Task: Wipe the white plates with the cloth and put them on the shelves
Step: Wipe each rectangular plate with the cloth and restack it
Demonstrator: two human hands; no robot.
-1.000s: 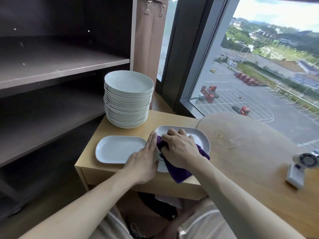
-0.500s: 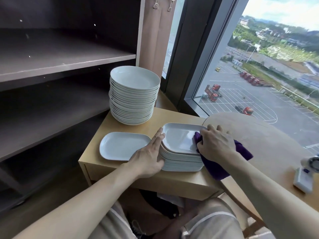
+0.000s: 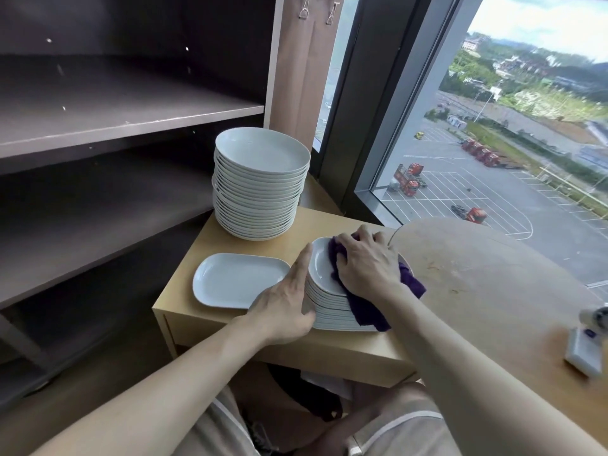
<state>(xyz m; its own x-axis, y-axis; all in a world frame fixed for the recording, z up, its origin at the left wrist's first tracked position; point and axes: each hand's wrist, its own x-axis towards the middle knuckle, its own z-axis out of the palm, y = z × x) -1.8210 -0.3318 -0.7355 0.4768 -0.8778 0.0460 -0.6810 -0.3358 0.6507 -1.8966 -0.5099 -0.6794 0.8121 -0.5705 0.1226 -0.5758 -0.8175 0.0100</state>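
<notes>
Right hand (image 3: pixel 365 263) hides most of the cloth (image 3: pixel 370 311).

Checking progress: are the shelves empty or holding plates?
Empty, as far as visible: the dark shelves hold no plates. The round stack, the rectangular stack and the single plate sit on the wooden cabinet.

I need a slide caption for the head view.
Right hand wipes top plate with purple cloth; left hand steadies the stack.

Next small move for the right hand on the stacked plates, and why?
Probably sweep the right hand leftward: it holds the purple cloth on the top white rectangular plate, whose left part lies bare, while the left hand steadies the stack.
</notes>
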